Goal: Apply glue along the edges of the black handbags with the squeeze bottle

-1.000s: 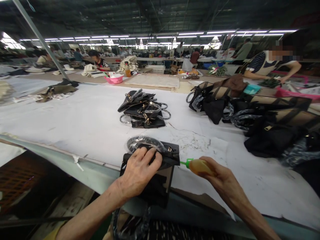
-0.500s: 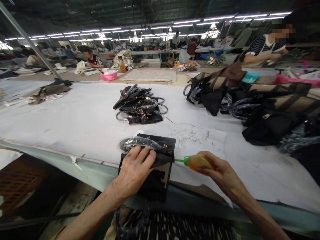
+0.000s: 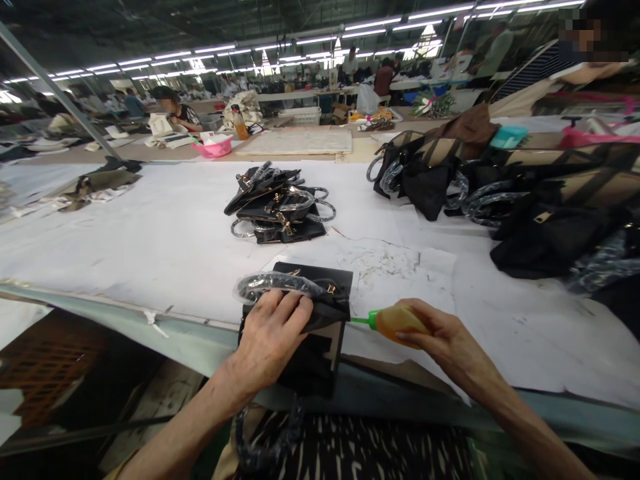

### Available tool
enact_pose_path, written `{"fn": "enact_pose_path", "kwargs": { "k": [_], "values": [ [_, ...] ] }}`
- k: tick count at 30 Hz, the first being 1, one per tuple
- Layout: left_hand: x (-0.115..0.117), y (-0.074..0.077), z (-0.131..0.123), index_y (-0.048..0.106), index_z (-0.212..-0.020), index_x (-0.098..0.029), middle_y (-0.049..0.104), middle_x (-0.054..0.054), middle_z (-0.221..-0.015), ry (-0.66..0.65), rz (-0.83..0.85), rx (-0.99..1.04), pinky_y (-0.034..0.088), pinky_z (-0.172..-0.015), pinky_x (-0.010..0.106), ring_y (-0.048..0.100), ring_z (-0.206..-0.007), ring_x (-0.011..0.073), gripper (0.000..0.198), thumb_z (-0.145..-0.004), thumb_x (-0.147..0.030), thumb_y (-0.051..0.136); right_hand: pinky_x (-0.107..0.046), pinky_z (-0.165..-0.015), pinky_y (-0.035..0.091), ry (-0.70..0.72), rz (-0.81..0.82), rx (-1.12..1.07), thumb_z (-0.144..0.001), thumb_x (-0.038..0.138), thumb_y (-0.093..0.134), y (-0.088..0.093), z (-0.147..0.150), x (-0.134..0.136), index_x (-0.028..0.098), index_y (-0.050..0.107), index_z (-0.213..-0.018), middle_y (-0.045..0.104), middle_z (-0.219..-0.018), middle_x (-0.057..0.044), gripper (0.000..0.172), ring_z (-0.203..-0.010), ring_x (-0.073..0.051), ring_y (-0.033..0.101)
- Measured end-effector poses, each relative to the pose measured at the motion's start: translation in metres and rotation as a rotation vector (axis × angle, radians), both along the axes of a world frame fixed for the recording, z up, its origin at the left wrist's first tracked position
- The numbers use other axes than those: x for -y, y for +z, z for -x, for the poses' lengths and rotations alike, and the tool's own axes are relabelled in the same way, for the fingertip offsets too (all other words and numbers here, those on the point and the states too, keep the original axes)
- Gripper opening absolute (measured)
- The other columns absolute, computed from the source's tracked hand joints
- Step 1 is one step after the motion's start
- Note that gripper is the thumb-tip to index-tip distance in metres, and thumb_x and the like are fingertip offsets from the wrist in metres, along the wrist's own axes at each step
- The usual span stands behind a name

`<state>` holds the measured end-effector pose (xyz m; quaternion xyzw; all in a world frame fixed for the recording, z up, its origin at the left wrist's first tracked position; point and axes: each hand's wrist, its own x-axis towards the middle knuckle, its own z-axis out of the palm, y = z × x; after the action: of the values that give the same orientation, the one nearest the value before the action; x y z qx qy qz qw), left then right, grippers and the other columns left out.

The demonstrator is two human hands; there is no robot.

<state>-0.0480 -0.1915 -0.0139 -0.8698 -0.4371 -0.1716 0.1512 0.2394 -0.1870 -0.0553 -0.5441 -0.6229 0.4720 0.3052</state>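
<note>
The black bag (image 3: 320, 320) lies at the bench's near edge, its lower part seeming to overhang toward the lap. The left hand (image 3: 275, 333) rests on it with fingers bent over the top; its thumb is hidden, so I cannot tell whether it pinches. The right hand (image 3: 440, 330) is wrapped round an amber bottle (image 3: 395, 325), whose green nozzle (image 3: 361, 320) points at the bag's right edge, touching or just beside it. The hands are well apart.

Too hard a squeeze could flood that edge or smear the bag's face. If the left hand eased off, the overhang might drag the bag down or shift its edge from the nozzle. Any drips could gather the loose threads (image 3: 385, 263) on the bench (image 3: 150, 247).

Counted: one bag under the hand, one amber bottle, one wrapped handle (image 3: 280, 283) on top and another (image 3: 267, 433) at the lap, perhaps a different bag's. The stack (image 3: 280, 207) beyond holds at least three bags; the heap (image 3: 440, 177) at right overlaps too much to count. Farther off: two pink tubs (image 3: 214, 147), one orange bottle (image 3: 241, 127), one white crate (image 3: 300, 117).
</note>
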Motion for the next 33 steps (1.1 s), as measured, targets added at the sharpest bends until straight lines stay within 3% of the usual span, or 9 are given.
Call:
{"fn": "enact_pose_path", "kwargs": {
  "k": [6, 18, 33],
  "values": [
    [-0.001, -0.002, 0.001, 0.054, -0.108, -0.014, 0.061, 0.011, -0.102, -0.011, 0.030, -0.006, 0.047, -0.081, 0.038, 0.049, -0.092, 0.0254, 0.028, -0.081, -0.020, 0.053, -0.031, -0.063, 0.046, 0.065, 0.076, -0.043, -0.076, 0.027, 0.059, 0.005, 0.000, 0.008, 0.022, 0.061, -0.094, 0.063, -0.082, 0.000, 0.018, -0.074, -0.022, 0.058],
    [-0.001, -0.002, 0.002, 0.052, -0.110, -0.014, 0.060, 0.011, -0.104, -0.004, 0.071, -0.016, 0.045, -0.080, 0.038, 0.047, -0.092, 0.0259, 0.030, -0.081, -0.020, 0.054, -0.028, -0.065, 0.040, 0.101, 0.130, -0.014, -0.076, 0.028, 0.062, 0.017, 0.003, 0.027, 0.026, 0.062, -0.091, 0.061, -0.082, 0.002, 0.015, -0.078, -0.021, 0.054],
    [-0.004, -0.001, -0.002, 0.054, -0.105, -0.012, 0.063, 0.010, -0.100, -0.011, 0.020, -0.011, 0.047, -0.075, 0.037, 0.049, -0.085, 0.0251, 0.025, -0.082, -0.023, 0.054, -0.029, -0.066, 0.043, 0.136, 0.220, -0.005, -0.074, 0.029, 0.064, 0.024, 0.002, 0.048, 0.023, 0.066, -0.093, 0.065, -0.084, 0.000, 0.020, -0.079, -0.023, 0.057]
  ]
}}
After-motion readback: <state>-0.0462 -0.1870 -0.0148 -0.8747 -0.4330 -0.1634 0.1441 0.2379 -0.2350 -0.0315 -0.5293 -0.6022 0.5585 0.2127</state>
